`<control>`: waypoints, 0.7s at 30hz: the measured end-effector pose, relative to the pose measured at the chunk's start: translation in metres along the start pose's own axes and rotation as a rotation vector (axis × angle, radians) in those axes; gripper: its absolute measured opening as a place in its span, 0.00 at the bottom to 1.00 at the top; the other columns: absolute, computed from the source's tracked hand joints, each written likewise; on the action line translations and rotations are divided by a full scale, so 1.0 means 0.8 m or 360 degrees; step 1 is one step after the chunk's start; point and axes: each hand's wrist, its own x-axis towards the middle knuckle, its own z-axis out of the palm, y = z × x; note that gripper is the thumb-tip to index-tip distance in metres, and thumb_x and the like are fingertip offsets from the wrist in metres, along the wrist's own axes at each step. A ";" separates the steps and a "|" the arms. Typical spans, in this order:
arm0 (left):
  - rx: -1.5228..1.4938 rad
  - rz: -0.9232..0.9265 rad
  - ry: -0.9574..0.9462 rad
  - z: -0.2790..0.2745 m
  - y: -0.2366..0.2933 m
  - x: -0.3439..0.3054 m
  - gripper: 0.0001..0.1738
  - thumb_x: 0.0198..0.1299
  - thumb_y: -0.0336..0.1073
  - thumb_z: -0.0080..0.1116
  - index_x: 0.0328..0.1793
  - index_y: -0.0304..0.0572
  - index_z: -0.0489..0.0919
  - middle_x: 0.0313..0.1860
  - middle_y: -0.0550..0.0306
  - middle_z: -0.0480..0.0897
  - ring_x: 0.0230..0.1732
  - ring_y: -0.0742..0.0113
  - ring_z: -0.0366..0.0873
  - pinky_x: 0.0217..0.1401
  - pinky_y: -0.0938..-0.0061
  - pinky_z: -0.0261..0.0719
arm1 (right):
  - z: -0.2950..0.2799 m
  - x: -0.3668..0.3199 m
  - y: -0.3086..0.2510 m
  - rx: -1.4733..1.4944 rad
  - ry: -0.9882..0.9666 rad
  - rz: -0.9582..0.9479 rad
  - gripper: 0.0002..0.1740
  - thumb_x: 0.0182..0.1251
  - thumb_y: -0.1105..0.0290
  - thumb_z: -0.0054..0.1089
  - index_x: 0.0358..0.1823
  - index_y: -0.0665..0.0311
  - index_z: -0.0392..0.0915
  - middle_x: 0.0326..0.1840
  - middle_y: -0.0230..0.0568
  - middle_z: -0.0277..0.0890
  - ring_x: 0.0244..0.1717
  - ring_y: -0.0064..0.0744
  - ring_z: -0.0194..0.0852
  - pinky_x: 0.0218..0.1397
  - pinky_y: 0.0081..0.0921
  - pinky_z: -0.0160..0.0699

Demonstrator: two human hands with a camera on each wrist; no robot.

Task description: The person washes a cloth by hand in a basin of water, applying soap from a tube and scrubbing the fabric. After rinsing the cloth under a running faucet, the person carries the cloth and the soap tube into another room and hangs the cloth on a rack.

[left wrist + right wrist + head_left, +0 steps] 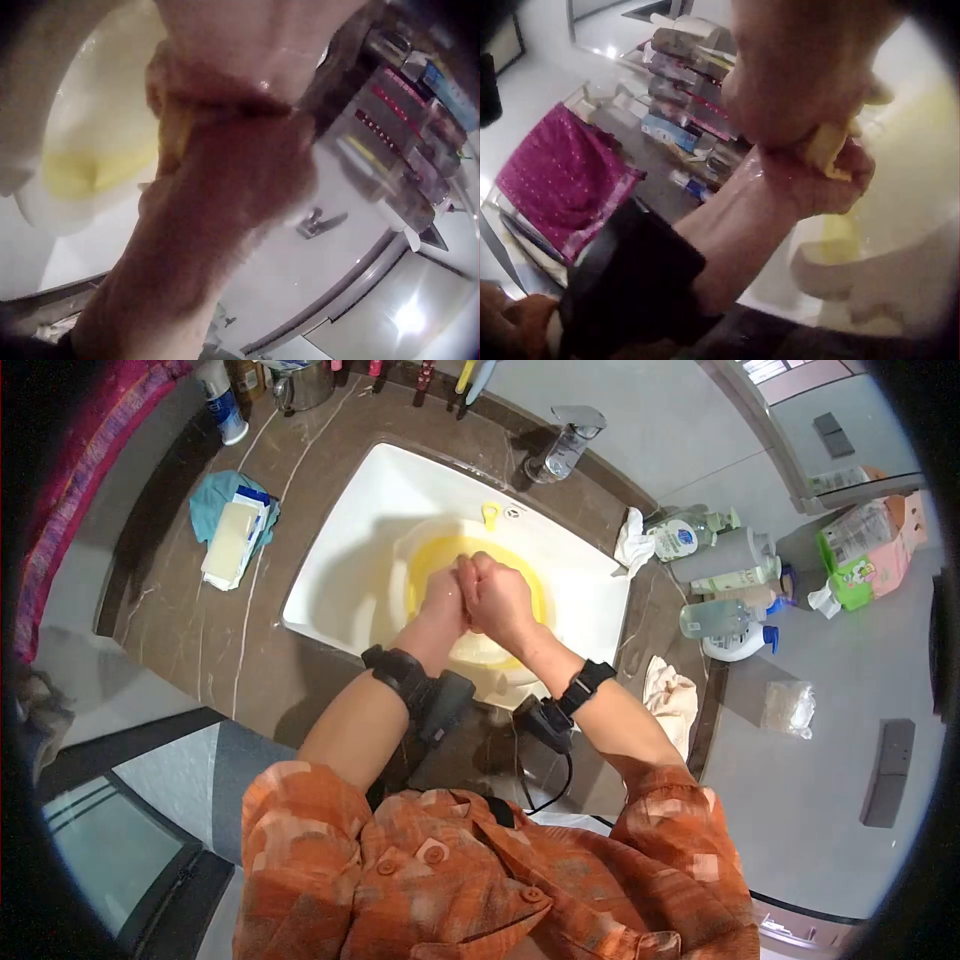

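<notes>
Both hands meet over a round pale basin [402, 560] whose inside shows yellow, set in the white sink [335, 575]. My left hand [443, 605] and right hand [500, 598] are pressed together and grip a yellow cloth [829, 150] between them. Only a folded bit of it sticks out below the fingers in the right wrist view; the rest is hidden in the hands. The skin of the left wrist glistens wet there. In the left wrist view the right hand [232, 165] lies against the left, with some yellow of the cloth at its side.
A faucet [568, 445] rises behind the sink. Left on the counter lies a pale yellow block [230, 540] over a teal cloth [205, 505]. Several bottles [735, 560] line the right side, near a crumpled beige cloth [670, 700]. A metal mug [303, 385] stands at the back.
</notes>
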 end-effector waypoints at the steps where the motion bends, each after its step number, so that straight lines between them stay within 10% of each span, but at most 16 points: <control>1: -0.0124 -0.0053 -0.0073 0.004 0.004 -0.002 0.15 0.58 0.42 0.47 0.34 0.37 0.75 0.30 0.56 0.75 0.30 0.66 0.72 0.32 0.70 0.70 | 0.000 0.002 0.010 0.0001 0.0015 0.0004 0.23 0.65 0.56 0.40 0.25 0.68 0.74 0.21 0.57 0.73 0.27 0.57 0.73 0.32 0.42 0.72; 9: 0.0338 0.0221 -0.0151 0.013 0.049 -0.043 0.18 0.59 0.48 0.48 0.37 0.39 0.75 0.28 0.58 0.75 0.28 0.70 0.74 0.25 0.75 0.73 | -0.009 0.001 0.096 -0.0145 -0.0226 0.0617 0.22 0.61 0.51 0.47 0.40 0.64 0.75 0.34 0.48 0.78 0.37 0.43 0.77 0.38 0.34 0.73; 11: 0.0313 0.0072 -0.0173 0.020 0.066 -0.065 0.20 0.60 0.50 0.48 0.37 0.38 0.76 0.30 0.57 0.76 0.29 0.71 0.74 0.26 0.76 0.75 | -0.035 -0.004 0.072 0.1085 -0.0208 0.0596 0.20 0.62 0.53 0.50 0.43 0.64 0.73 0.34 0.36 0.76 0.36 0.29 0.74 0.37 0.23 0.71; 17: 0.0408 0.0046 -0.0857 0.013 0.086 -0.067 0.26 0.60 0.47 0.51 0.55 0.30 0.70 0.43 0.54 0.74 0.41 0.68 0.74 0.44 0.73 0.77 | -0.075 -0.017 0.045 0.1103 -0.0268 0.0474 0.17 0.59 0.68 0.57 0.47 0.69 0.71 0.40 0.35 0.75 0.39 0.20 0.72 0.41 0.19 0.72; 19: 0.1280 0.0900 -0.0760 0.006 0.105 -0.061 0.25 0.55 0.40 0.58 0.55 0.32 0.70 0.48 0.56 0.73 0.44 0.71 0.72 0.48 0.78 0.73 | -0.084 -0.024 0.034 0.1708 -0.0328 0.0700 0.16 0.57 0.71 0.57 0.46 0.71 0.72 0.41 0.40 0.76 0.41 0.22 0.74 0.44 0.22 0.75; 21: 0.1326 0.0927 -0.0799 -0.002 0.103 -0.059 0.24 0.50 0.33 0.62 0.55 0.33 0.71 0.46 0.58 0.75 0.44 0.73 0.71 0.50 0.81 0.70 | -0.091 -0.030 0.031 0.1896 -0.0357 0.0754 0.15 0.57 0.75 0.55 0.47 0.71 0.71 0.44 0.41 0.76 0.43 0.24 0.75 0.47 0.21 0.75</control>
